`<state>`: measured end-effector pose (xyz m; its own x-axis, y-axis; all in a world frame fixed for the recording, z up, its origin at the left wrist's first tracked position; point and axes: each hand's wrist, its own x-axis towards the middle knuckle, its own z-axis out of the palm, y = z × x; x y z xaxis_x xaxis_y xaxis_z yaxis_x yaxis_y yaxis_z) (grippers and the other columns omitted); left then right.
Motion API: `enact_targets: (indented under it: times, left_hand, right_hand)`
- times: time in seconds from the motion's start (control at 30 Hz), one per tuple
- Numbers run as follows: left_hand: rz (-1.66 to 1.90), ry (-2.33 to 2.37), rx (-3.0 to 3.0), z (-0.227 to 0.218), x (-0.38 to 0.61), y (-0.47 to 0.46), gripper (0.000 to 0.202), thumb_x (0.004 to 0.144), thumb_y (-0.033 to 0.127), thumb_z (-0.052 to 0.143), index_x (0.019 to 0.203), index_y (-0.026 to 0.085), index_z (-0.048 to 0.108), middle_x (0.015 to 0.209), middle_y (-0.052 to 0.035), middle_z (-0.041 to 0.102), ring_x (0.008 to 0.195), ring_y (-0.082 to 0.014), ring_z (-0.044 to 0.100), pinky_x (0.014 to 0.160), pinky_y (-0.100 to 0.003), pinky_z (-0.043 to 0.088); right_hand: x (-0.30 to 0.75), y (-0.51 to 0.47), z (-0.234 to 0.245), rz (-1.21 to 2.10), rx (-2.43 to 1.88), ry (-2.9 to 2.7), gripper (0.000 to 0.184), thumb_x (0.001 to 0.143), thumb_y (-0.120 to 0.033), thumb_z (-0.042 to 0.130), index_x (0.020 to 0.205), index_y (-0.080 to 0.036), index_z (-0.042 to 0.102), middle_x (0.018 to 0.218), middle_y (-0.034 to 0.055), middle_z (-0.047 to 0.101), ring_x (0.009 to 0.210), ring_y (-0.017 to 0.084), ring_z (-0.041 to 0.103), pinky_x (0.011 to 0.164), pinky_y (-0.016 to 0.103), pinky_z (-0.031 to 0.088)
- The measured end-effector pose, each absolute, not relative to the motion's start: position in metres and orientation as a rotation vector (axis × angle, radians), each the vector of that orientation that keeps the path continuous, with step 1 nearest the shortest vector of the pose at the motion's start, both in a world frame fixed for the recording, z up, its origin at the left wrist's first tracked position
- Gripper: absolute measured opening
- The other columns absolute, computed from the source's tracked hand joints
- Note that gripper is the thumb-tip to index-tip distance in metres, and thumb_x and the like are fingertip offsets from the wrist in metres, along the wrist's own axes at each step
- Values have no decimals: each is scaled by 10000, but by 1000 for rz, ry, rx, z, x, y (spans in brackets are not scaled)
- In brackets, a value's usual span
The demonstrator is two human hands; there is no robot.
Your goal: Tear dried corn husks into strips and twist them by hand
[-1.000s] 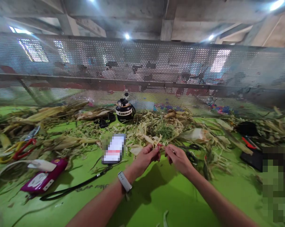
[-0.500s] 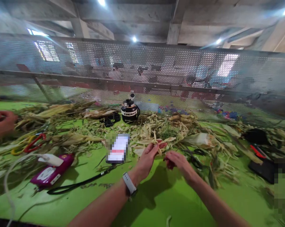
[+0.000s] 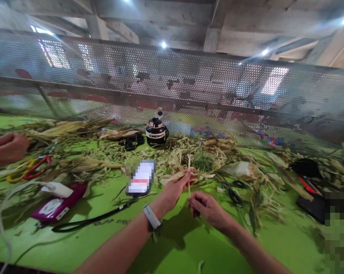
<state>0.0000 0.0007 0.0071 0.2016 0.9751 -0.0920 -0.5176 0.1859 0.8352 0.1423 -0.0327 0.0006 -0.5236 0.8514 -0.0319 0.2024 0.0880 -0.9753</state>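
My left hand [image 3: 176, 188], below a grey-strapped watch [image 3: 152, 217], is closed on a pale strip of corn husk [image 3: 189, 161] that stands upright above its fingers. The strip runs down to my right hand [image 3: 204, 207], whose thumb and fingers are pinched on its lower end. Both hands are just above the green tabletop [image 3: 186, 251], close together but apart. Behind them spreads a heap of torn corn husk pieces [image 3: 174, 160]. A larger whole husk [image 3: 240, 169] lies right of the heap, with black scissors [image 3: 234, 192] in front of it.
A phone [image 3: 142, 179] with a black strap lies left of my hands. Farther left are a purple power bank [image 3: 58, 201] with a white plug and cable, and another person's hand [image 3: 10, 148]. A black bottle [image 3: 156, 133] stands before the perforated metal screen [image 3: 189, 91]. A red-and-black cutter [image 3: 307, 185] lies right.
My right hand has moved left and down and taken hold of the strip's lower end. The strip now stands straighter in my left hand. The other person's hand has shifted right.
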Motion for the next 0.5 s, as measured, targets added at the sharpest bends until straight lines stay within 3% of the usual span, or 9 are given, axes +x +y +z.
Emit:
enact_targets:
  times: [0.17,0.23,0.3,0.5]
  left_hand:
    - [1089,769,816,12,-6,-1,241,769,323,646,969,188,649,901,-42,677,862,-174,617,710,-286,485]
    - [996,797,880,12,-6,-4,241,774,348,633,928,164,646,737,-10,627,647,-108,554,536,-203,395]
    - [946,804,927,10,-3,-7,250,777,382,618,845,142,640,623,23,549,518,-64,425,459,-185,271]
    - [841,754,1097,6,6,-12,374,718,503,645,760,134,603,575,36,509,481,-52,329,470,-214,206]
  right_hand:
    - [161,-31,22,1131,-1134,-1803,387,824,-523,507,642,-182,529,556,-20,499,482,106,466,448,217,382]
    - [173,-25,31,818,-1167,-1637,408,824,-512,507,597,-175,535,551,-13,490,500,106,447,468,218,375]
    - [181,-16,35,652,-1246,-1507,407,820,-495,518,583,-166,563,573,3,510,558,118,457,518,224,378]
    - [173,-8,23,1102,-1245,-1516,407,750,-557,558,687,-163,635,544,-22,479,504,104,403,474,225,315]
